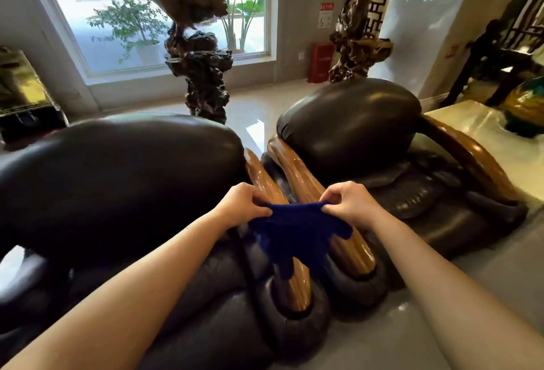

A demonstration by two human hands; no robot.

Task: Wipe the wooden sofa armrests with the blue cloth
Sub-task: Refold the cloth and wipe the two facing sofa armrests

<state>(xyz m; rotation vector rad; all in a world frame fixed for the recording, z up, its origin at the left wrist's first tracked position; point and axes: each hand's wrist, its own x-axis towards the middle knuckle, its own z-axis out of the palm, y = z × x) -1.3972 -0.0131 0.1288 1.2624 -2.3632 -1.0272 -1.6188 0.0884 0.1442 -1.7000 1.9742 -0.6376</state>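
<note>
Blue cloth: hangs between both hands above the gap where two dark leather seats meet; its top edge is pulled taut and the rest droops in loose folds over the wood below.
Cloth against fingers: each upper corner is pinched between thumb and curled fingertips, so the fabric sits at the fingertips, not in the palms; the body of the cloth falls below and toward the person.
Left hand: fingers closed together on the left corner, knuckles up.
Right hand: fingers clamped on the right corner in the same way.
Why held so: stretching the edge between two pinches looks like a way to open or refold the cloth into a flat pad before pressing it down; this is a judgement.
Left wooden armrest: glossy and ribbed, directly under the hanging folds; whether the cloth touches it I cannot tell.
Right wooden armrest: just beside the first, running up from under the right hand toward the backrest.
Far armrest: curved wood on the other side of the right-hand seat, well apart from the cloth.
Progress: wiping does not appear under way.
</note>
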